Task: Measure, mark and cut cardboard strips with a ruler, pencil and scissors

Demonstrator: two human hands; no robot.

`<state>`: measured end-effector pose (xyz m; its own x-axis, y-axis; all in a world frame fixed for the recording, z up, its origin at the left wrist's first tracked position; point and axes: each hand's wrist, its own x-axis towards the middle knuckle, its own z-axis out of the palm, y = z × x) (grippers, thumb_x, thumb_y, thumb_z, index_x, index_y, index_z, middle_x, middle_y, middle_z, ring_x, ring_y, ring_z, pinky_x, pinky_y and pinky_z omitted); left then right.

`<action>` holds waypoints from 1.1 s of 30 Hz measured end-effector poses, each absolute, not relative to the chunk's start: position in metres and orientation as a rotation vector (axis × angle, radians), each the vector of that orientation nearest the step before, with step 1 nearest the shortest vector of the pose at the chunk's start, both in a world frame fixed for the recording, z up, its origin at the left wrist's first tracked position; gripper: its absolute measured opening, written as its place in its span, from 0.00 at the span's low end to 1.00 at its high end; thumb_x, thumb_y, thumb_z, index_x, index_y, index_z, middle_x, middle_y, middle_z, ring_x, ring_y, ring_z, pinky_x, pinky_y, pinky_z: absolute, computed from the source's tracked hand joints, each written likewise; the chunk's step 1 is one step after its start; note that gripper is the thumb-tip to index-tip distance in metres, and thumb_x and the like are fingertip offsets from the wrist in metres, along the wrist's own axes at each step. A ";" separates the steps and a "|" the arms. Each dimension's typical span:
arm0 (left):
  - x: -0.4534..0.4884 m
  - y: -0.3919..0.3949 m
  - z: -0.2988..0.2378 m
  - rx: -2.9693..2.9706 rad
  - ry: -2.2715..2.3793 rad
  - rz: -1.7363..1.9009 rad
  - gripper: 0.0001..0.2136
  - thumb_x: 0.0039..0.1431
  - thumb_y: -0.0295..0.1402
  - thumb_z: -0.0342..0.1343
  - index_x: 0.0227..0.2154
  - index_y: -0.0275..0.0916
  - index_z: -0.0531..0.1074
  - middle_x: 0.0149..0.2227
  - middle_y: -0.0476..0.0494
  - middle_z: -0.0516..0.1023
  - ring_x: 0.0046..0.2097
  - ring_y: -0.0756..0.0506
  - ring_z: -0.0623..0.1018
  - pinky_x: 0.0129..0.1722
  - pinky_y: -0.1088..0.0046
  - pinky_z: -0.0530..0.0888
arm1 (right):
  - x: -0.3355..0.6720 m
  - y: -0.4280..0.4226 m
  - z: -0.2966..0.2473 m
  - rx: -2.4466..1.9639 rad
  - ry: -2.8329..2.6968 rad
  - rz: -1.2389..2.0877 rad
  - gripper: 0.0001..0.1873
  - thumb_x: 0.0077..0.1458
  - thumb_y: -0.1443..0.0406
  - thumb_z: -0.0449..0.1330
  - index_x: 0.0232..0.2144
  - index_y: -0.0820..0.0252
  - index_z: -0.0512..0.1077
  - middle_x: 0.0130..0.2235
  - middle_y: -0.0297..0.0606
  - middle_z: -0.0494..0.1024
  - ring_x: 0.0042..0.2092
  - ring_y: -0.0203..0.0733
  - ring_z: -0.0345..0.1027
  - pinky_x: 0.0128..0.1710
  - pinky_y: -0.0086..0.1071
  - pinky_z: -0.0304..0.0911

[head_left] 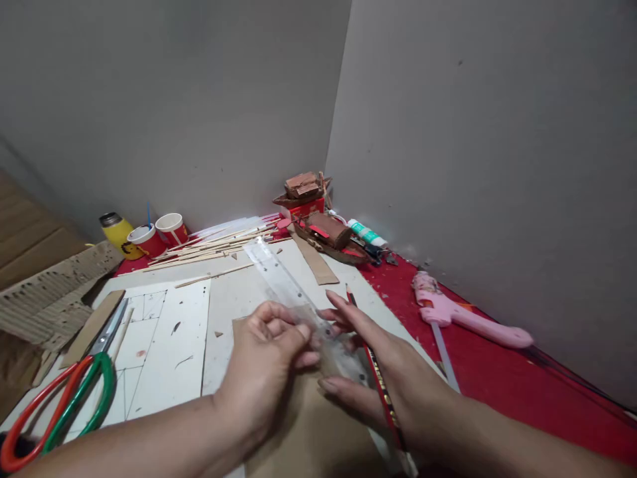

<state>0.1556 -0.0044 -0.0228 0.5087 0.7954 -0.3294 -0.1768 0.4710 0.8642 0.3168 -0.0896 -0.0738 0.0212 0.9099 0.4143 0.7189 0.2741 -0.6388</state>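
Note:
My left hand (266, 355) pinches the near part of a clear plastic ruler (279, 275) between thumb and fingers, over a brown cardboard piece (308, 431). My right hand (368, 358) lies beside it with fingers stretched toward the ruler, and a red and black pencil (381, 385) runs along the hand, tucked between its fingers. The ruler slants away toward the back of the white board (174, 332).
Large scissors with red and green handles (60, 405) lie at the left. A pink glue gun (462, 315) rests on the red cloth at the right. Wooden sticks (213, 249), cups (159, 236), a yellow bottle (117, 232) and a small wooden model (323, 232) stand near the wall.

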 end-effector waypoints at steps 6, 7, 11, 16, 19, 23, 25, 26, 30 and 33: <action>0.166 -0.023 -0.032 0.813 0.762 0.605 0.20 0.42 0.39 0.71 0.33 0.35 0.69 0.30 0.47 0.77 0.31 0.51 0.76 0.33 0.76 0.74 | 0.323 -0.087 -0.080 -1.478 -1.986 0.224 0.33 0.62 0.69 0.55 0.67 0.58 0.54 0.58 0.52 0.75 0.57 0.49 0.72 0.52 0.39 0.72; 0.163 -0.024 -0.034 0.825 0.766 0.573 0.20 0.42 0.41 0.71 0.32 0.35 0.69 0.29 0.47 0.76 0.32 0.51 0.76 0.33 0.75 0.73 | 0.326 -0.086 -0.079 -1.468 -2.026 0.253 0.30 0.63 0.68 0.54 0.66 0.57 0.56 0.56 0.51 0.77 0.55 0.49 0.74 0.50 0.38 0.73; 0.137 -0.030 -0.043 0.891 0.781 0.394 0.20 0.45 0.44 0.70 0.29 0.37 0.67 0.28 0.46 0.74 0.31 0.50 0.75 0.34 0.74 0.70 | 0.340 -0.081 -0.073 -1.458 -2.110 0.290 0.26 0.64 0.69 0.52 0.64 0.52 0.63 0.47 0.45 0.82 0.46 0.47 0.79 0.43 0.36 0.75; 0.101 -0.031 -0.043 1.626 0.617 0.375 0.09 0.62 0.37 0.54 0.35 0.36 0.73 0.33 0.40 0.77 0.34 0.46 0.75 0.34 0.69 0.72 | 0.359 -0.073 -0.066 -1.493 -2.167 0.140 0.21 0.66 0.65 0.52 0.59 0.55 0.69 0.46 0.46 0.83 0.43 0.50 0.80 0.38 0.38 0.76; 0.088 -0.022 -0.049 2.318 0.446 0.559 0.15 0.61 0.30 0.53 0.50 0.34 0.72 0.51 0.31 0.77 0.53 0.35 0.74 0.52 0.55 0.71 | 0.366 -0.068 -0.068 -1.503 -2.222 0.092 0.20 0.66 0.65 0.51 0.57 0.58 0.72 0.45 0.48 0.83 0.42 0.51 0.80 0.38 0.40 0.75; 0.086 -0.016 -0.063 2.735 0.560 0.327 0.33 0.59 0.36 0.59 0.65 0.30 0.58 0.68 0.24 0.57 0.69 0.26 0.54 0.63 0.40 0.60 | 0.369 -0.064 -0.073 -1.540 -2.273 0.075 0.21 0.62 0.69 0.54 0.56 0.59 0.73 0.43 0.48 0.84 0.41 0.51 0.80 0.38 0.40 0.75; 0.091 -0.015 -0.064 2.764 0.638 0.087 0.37 0.58 0.39 0.60 0.67 0.27 0.55 0.69 0.23 0.52 0.70 0.24 0.50 0.63 0.39 0.59 | 0.368 -0.062 -0.076 -1.551 -2.281 0.079 0.21 0.61 0.70 0.55 0.56 0.59 0.73 0.41 0.48 0.83 0.39 0.51 0.80 0.36 0.39 0.74; 0.094 -0.016 -0.062 2.756 0.669 -0.016 0.38 0.58 0.39 0.60 0.67 0.27 0.54 0.69 0.22 0.49 0.70 0.24 0.49 0.63 0.39 0.58 | 0.368 -0.061 -0.077 -1.549 -2.281 0.078 0.21 0.61 0.70 0.55 0.55 0.59 0.74 0.40 0.49 0.83 0.39 0.51 0.79 0.35 0.39 0.74; 0.103 -0.016 -0.049 2.682 0.763 -0.247 0.41 0.58 0.42 0.59 0.68 0.27 0.51 0.70 0.24 0.44 0.70 0.25 0.47 0.65 0.40 0.56 | 0.367 -0.059 -0.080 -1.539 -2.260 0.074 0.20 0.61 0.69 0.55 0.55 0.59 0.73 0.42 0.49 0.81 0.41 0.51 0.77 0.36 0.39 0.74; 0.103 -0.016 -0.045 2.643 0.789 -0.291 0.41 0.59 0.44 0.58 0.69 0.27 0.50 0.70 0.26 0.43 0.70 0.27 0.46 0.65 0.43 0.55 | 0.367 -0.059 -0.081 -1.518 -2.255 0.117 0.21 0.62 0.67 0.56 0.57 0.59 0.70 0.43 0.50 0.80 0.43 0.51 0.76 0.39 0.40 0.74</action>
<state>0.1028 -0.0155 -0.0452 0.8224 0.4862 -0.2954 0.5616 -0.7767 0.2852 0.3674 -0.0587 -0.0811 -0.3175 0.9020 0.2926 0.8670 0.4011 -0.2957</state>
